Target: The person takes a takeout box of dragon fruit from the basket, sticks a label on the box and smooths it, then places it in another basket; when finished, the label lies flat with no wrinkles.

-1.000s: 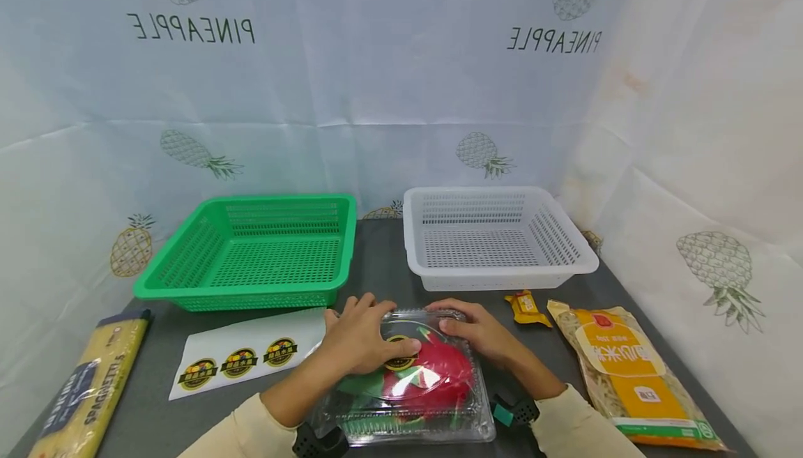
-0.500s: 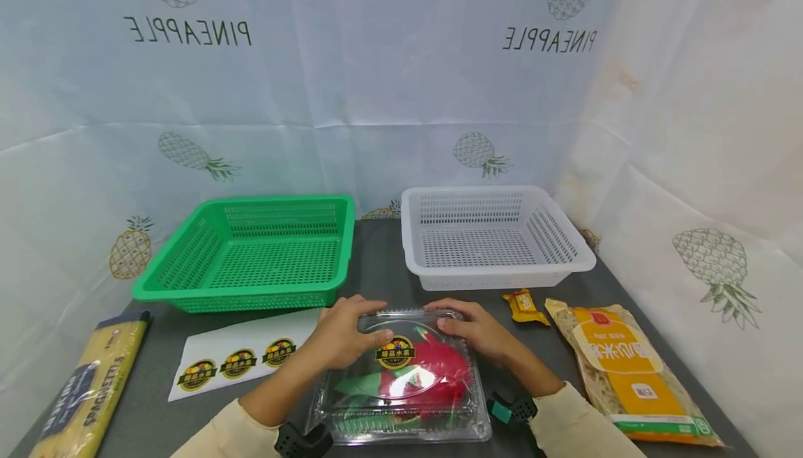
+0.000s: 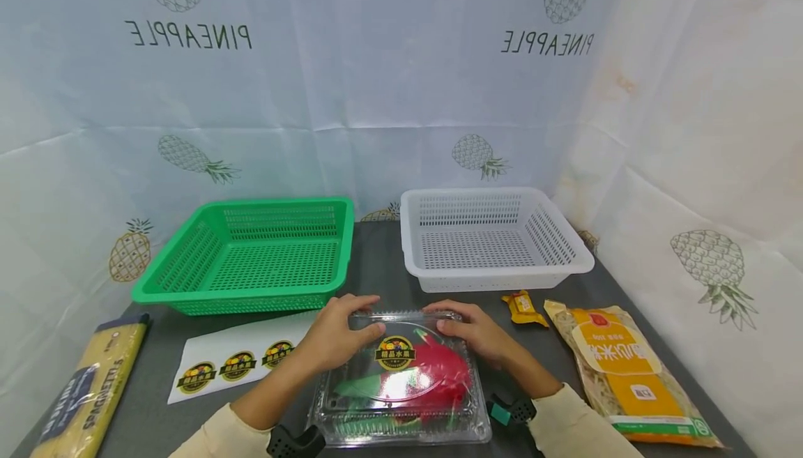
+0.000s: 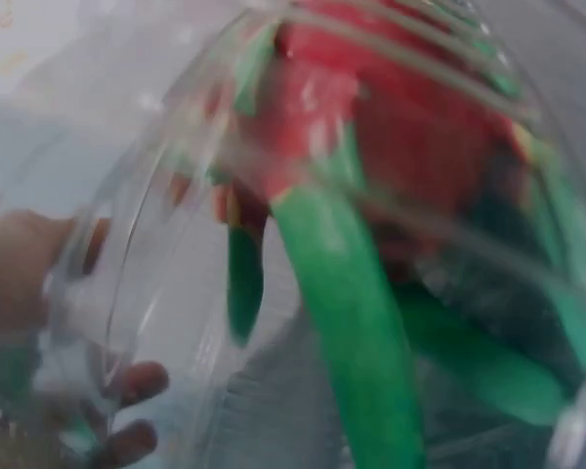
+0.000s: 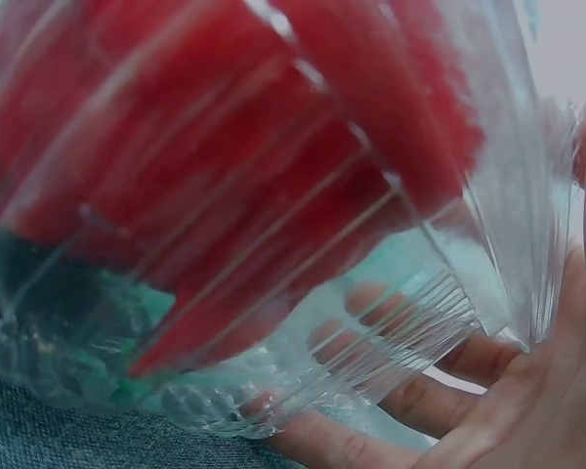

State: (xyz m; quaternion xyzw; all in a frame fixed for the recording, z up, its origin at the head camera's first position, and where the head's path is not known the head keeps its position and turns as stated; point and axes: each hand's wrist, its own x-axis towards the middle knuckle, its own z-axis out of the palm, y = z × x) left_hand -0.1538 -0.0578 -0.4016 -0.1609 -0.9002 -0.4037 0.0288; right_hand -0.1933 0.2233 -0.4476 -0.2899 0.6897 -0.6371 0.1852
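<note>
A clear plastic fruit box (image 3: 401, 426) with a lid sits at the front of the table. Inside lies a red dragon fruit (image 3: 439, 374) with green scales, also seen through the plastic in the left wrist view. A round black and yellow sticker (image 3: 395, 353) is on the lid. My left hand (image 3: 332, 332) holds the far left corner, thumb on top, fingers beyond the far edge. My right hand (image 3: 473, 332) grips the far right corner; in the right wrist view its fingers (image 5: 410, 401) spread along the box's side.
A green basket (image 3: 251, 301) and a white basket (image 3: 495, 280) stand behind. To the left lie a sticker sheet (image 3: 207, 346) and a spaghetti pack (image 3: 94, 388). Rightward are a small yellow packet (image 3: 525, 308) and an orange-labelled food bag (image 3: 633, 367). A curtain (image 3: 389, 81) hangs behind.
My left thumb has come off the sticker, and the left hand has slid left to the box's far left corner. The right hand has stayed at its corner.
</note>
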